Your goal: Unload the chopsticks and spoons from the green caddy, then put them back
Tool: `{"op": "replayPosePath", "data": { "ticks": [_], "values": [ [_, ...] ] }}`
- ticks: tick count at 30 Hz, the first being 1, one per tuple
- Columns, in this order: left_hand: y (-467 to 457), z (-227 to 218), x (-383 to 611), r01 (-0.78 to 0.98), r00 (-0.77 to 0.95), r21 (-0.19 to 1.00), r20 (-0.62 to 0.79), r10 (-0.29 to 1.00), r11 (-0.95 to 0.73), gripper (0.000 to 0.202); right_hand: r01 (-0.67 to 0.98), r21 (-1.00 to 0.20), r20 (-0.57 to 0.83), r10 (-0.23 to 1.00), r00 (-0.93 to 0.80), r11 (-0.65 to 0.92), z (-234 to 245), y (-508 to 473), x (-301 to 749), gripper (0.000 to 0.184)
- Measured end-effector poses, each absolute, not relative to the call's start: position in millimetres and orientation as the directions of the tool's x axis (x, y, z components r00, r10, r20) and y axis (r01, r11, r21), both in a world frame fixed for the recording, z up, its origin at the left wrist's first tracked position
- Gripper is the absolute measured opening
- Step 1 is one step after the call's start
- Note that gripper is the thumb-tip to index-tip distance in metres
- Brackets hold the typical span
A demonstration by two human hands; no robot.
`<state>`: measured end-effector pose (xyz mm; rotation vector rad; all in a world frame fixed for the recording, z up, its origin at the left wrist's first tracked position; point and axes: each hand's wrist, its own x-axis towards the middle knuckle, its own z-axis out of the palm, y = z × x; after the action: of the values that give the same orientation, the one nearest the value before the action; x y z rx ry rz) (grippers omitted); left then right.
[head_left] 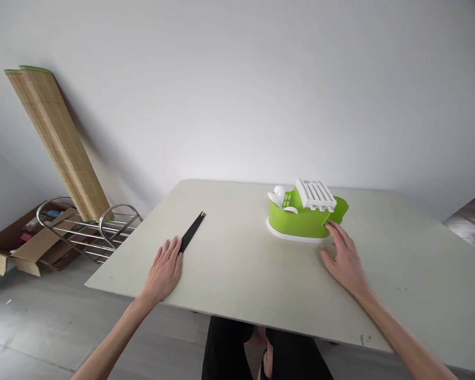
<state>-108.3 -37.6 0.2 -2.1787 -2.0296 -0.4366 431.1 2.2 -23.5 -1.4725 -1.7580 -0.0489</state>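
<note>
**K:** Hands status?

**R:** Left hand flat on the table, fingers spread, holding nothing. Fingertips touch the near end of the black chopsticks.

**K:** Right?

**R:** Right hand open, palm down, fingertips against the near right side of the green cutlery holder. No grasp.

**K:** Holder position?

**R:** Upright on the table, far centre-right, on a white base. White slotted rack on top, white spoons in its left end.

**K:** Chopsticks?

**R:** Lying side by side, angled away toward the far edge, well apart from the holder.

**K:** Surroundings?

**R:** Bamboo mat leaning on the wall, metal rack and cardboard box on the floor to the left.
</note>
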Motion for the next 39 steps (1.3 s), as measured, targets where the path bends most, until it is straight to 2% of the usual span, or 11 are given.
{"op": "replayPosePath", "data": {
  "ticks": [8, 12, 15, 18, 23, 25, 29, 35, 39],
  "values": [
    [-41, 2, -105, 0.986, -0.003, 0.161, 0.307, 0.952, -0.049, 0.063, 0.840, -0.448, 0.593, 0.805, 0.025, 0.304, -27, 3, 431, 0.067],
    [-45, 8, -101, 0.983, -0.005, 0.170, 0.384, 0.923, -0.065, 0.064, 0.841, -0.446, 0.597, 0.802, 0.023, 0.307, -27, 3, 431, 0.068],
    [-49, 19, -90, 0.979, 0.059, 0.143, 0.477, 0.877, -0.143, 0.063, 0.835, -0.450, 0.606, 0.795, 0.026, 0.316, -27, 4, 431, 0.067],
    [-49, 33, -65, 0.952, 0.164, 0.142, 0.511, 0.844, -0.271, 0.059, 0.830, -0.451, 0.617, 0.787, 0.025, 0.327, -26, 5, 430, 0.067],
    [-24, 66, 8, 0.864, 0.252, 0.248, 0.540, 0.803, -0.438, 0.045, 0.826, -0.452, 0.615, 0.788, 0.016, 0.336, -26, 7, 432, 0.068],
    [-6, 85, 46, 0.809, 0.294, 0.271, 0.583, 0.757, -0.522, 0.040, 0.822, -0.460, 0.613, 0.790, 0.020, 0.336, -25, 8, 432, 0.068],
    [34, 116, 120, 0.688, 0.420, 0.238, 0.640, 0.644, -0.685, 0.038, 0.805, -0.484, 0.610, 0.792, 0.031, 0.342, -25, 11, 433, 0.067],
    [81, 118, 179, 0.613, 0.607, 0.140, 0.547, 0.577, -0.778, 0.033, 0.785, -0.500, 0.622, 0.783, 0.031, 0.366, -26, 15, 433, 0.068],
    [90, 113, 185, 0.639, 0.536, 0.169, 0.602, 0.592, -0.750, 0.027, 0.786, -0.497, 0.620, 0.784, 0.027, 0.366, -26, 17, 434, 0.069]
  ]
}}
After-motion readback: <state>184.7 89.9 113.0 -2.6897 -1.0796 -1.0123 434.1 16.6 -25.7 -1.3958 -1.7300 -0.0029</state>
